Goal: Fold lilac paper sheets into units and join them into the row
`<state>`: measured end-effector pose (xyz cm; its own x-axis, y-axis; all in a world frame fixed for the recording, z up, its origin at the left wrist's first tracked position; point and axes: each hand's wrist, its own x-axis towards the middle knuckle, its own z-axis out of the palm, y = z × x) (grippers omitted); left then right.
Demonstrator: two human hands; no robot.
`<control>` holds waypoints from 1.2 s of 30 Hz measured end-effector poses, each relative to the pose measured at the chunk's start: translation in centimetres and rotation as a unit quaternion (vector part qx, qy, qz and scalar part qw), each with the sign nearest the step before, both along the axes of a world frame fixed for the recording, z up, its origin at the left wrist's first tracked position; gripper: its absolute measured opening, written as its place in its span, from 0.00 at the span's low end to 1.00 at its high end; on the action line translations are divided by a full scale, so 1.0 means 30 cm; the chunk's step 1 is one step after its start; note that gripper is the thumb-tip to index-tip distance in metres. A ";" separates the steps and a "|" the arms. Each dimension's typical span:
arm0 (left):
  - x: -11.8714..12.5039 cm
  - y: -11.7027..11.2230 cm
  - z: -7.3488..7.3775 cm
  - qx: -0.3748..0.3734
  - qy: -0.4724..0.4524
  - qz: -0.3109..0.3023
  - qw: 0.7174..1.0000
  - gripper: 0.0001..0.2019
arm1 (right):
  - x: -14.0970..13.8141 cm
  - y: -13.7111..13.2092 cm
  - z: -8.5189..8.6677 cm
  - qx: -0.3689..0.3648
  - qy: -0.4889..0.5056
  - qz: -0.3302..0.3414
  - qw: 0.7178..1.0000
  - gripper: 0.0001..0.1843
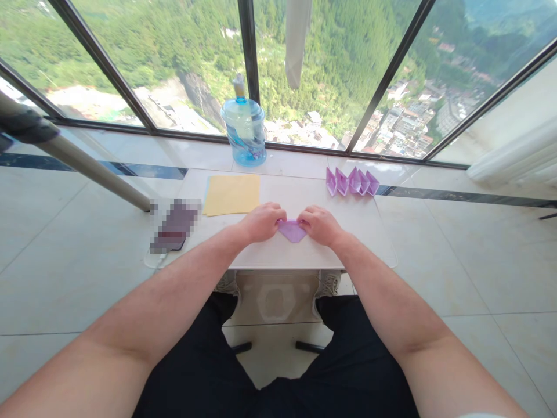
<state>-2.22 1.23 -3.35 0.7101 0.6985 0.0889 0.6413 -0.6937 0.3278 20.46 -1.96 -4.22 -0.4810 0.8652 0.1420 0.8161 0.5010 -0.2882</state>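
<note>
A small piece of folded purple paper [292, 231] lies at the near middle of the low white table, its narrower edge toward me. My left hand [265, 222] pinches its upper left corner, and my right hand [321, 224] pinches the upper right corner. Both hands are closed, with the fingertips partly hidden. At the table's far right stand several folded purple paper shapes [359, 182] in a row. A stack of yellow paper sheets [232, 195] rests beyond my left hand, with a light blue edge showing at its left side.
A pixelated phone [174, 225] with a white cable is on the table's left side. Behind the white table [300, 191], a large blue water bottle [245, 133] stands by the window. A slanted pole [102, 168] is at left. My shoes are under the near edge.
</note>
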 end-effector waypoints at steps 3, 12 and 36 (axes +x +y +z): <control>0.007 -0.014 0.011 0.007 0.021 -0.006 1.000 0.18 | 0.000 -0.006 0.003 0.010 -0.020 0.013 1.000 0.10; 0.015 -0.031 0.022 0.037 0.056 -0.044 0.997 0.22 | 0.032 -0.038 0.001 0.035 -0.045 0.008 0.998 0.12; 0.061 -0.041 -0.001 0.061 0.060 0.006 0.996 0.13 | 0.032 -0.015 -0.024 0.023 -0.001 -0.078 0.997 0.10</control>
